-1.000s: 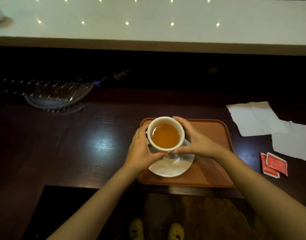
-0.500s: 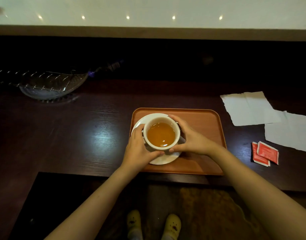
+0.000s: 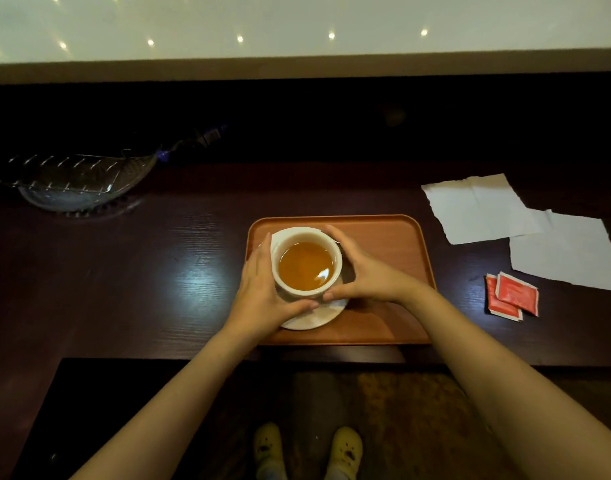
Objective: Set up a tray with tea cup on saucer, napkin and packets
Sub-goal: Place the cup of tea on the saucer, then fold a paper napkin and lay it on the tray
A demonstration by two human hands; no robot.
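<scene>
A white cup [image 3: 305, 263] full of amber tea stands on a white saucer [image 3: 314, 317] in the left half of the brown tray [image 3: 387, 244]. My left hand [image 3: 262, 292] wraps the cup's left side and my right hand [image 3: 362, 271] wraps its right side, thumbs meeting at the front. Two white napkins [image 3: 484, 209] lie flat on the table to the right of the tray. Two red packets [image 3: 511, 294] lie overlapping just in front of the napkins.
A glass dish [image 3: 75, 181] sits at the far left of the dark wooden table [image 3: 141, 271]. A raised pale counter [image 3: 297, 26] runs along the back. The table's near edge is just below the tray, with my feet on the floor beneath.
The cup, held in both hands, has come down from above the saucer and now rests on it. The saucer has shifted toward the back of the tray.
</scene>
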